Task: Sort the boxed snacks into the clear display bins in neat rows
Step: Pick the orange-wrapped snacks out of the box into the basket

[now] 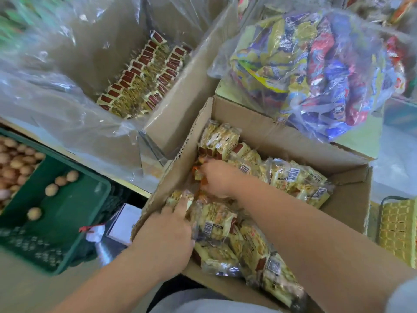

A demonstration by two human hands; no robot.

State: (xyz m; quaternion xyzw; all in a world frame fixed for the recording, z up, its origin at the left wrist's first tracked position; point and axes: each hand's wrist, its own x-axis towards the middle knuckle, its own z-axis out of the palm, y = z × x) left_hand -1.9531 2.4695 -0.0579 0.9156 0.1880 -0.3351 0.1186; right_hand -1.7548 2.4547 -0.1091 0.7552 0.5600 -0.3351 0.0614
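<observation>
While both forearms reach in from the bottom of the view, the hands are down inside the near box (282,136), an open cardboard carton filled with yellow packs (293,177) in clear wrap, many lying barcode-up in a loose heap. The right hand (217,180) is in the middle of the box towards its left wall, its fingers curled down and closed on a few small packs with orange on them; the fingertips are blurred and partly buried. The left hand (165,236) rests at the left wall nearer the person, its fingers reaching forward over the packs there; whether they grip one or only lie on it cannot be told. Just beyond and to the left stands a second box (180,105) with a clear plastic liner (56,109), holding red-and-yellow sachets (140,75) standing on edge in two neat rows. Behind the near box lies a clear bag (327,71) stuffed with mixed colourful wrappers. At the far left a green crate (67,211) holds eggs (15,163).
</observation>
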